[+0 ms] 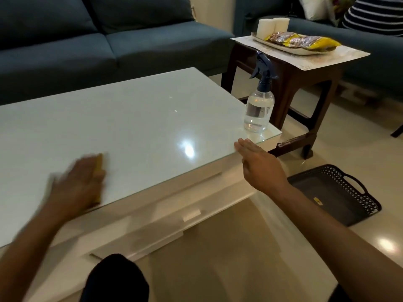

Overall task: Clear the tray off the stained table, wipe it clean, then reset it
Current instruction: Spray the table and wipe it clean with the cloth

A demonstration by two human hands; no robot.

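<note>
The white glass-topped coffee table [130, 110] fills the middle of the view. My left hand [78, 184], blurred by motion, presses a yellow cloth [99, 166] flat on the table's near left part. My right hand [259, 164] hovers with fingers spread at the table's near right edge and holds nothing. A clear spray bottle [259, 105] with a dark blue trigger stands upright on the table's right corner. The dark perforated tray [335, 192] with handles lies on the floor to the right of the table.
A dark wooden side table [305, 68] stands at the back right, carrying a long dish [294, 43] with two white candles and snack packets. Blue sofas run along the back. A person in a striped top sits at the far right. My knee is at the bottom.
</note>
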